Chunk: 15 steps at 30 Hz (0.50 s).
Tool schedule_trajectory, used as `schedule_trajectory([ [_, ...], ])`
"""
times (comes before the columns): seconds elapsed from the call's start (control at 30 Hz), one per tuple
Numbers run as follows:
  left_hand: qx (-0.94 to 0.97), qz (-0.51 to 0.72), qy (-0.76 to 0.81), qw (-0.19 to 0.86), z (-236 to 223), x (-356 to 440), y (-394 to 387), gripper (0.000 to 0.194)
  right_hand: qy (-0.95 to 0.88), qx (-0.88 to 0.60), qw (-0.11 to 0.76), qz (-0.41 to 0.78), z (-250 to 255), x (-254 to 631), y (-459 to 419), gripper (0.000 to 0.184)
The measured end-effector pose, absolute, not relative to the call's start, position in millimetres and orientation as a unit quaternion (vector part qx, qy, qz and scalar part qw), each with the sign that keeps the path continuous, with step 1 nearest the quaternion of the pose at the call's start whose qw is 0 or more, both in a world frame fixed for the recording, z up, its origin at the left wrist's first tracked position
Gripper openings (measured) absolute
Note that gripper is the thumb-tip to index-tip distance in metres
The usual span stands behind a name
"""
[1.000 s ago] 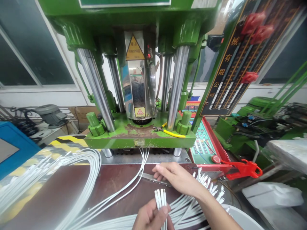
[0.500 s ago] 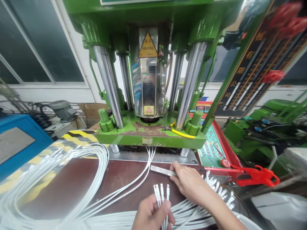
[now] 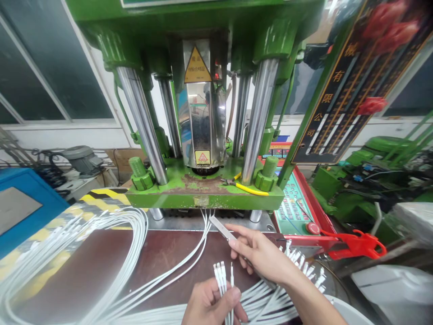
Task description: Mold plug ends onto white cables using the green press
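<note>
Right hand (image 3: 260, 255) now grips the metal strip (image 3: 223, 229), lifted off the desk (image 3: 101, 262) versus earlier; left hand (image 3: 211, 304) stays closed on white cable ends (image 3: 222, 275).

Brown bench (image 3: 84, 266): white cables (image 3: 128, 243) looped across.
</note>
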<state>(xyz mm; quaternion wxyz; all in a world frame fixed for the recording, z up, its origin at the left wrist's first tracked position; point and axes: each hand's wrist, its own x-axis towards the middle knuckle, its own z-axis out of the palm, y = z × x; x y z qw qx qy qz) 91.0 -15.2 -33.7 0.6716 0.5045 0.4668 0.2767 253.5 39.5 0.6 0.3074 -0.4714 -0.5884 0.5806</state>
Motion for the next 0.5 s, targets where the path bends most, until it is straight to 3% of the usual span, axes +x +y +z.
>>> schedule_trajectory([
  [0.27, 0.448, 0.294, 0.445, 0.717, -32.6, 92.1, -12.4, 0.055, -0.526, -0.409, 0.326, 0.671, -2.2, 248.0, 40.2, 0.05],
  [0.5, 0.411, 0.288, 0.443, 0.743, -37.5, 93.3, -13.2, 0.046, -0.504, -0.387, 0.33, 0.698, -3.1, 249.4, 42.1, 0.046],
])
